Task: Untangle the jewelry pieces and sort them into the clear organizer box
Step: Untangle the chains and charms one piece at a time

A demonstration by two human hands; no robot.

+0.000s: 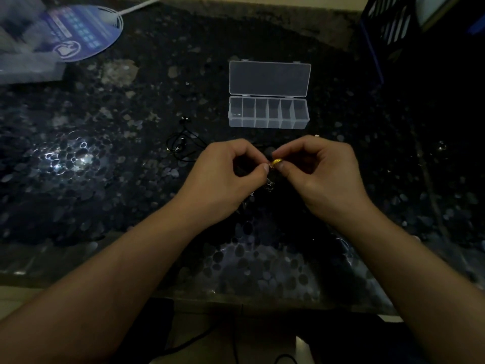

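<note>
My right hand [319, 169] pinches a small gold ring [277, 162] between thumb and forefinger. My left hand [231, 172] pinches a thin silver chain [269, 183] that hangs from the ring down between both hands. The clear organizer box [268, 123] lies beyond my hands with its lid [269, 78] folded back flat; it has several compartments, and something small sits in the leftmost one. A black cord necklace [181, 144] lies loose on the dark pebble-patterned table [131, 166], left of my hands.
A blue round hand fan [84, 32] and a clear plastic bag [23, 61] lie at the far left. A dark blue crate [388, 30] stands at the far right. The table's front edge [236, 302] runs below my forearms, with black cables under it.
</note>
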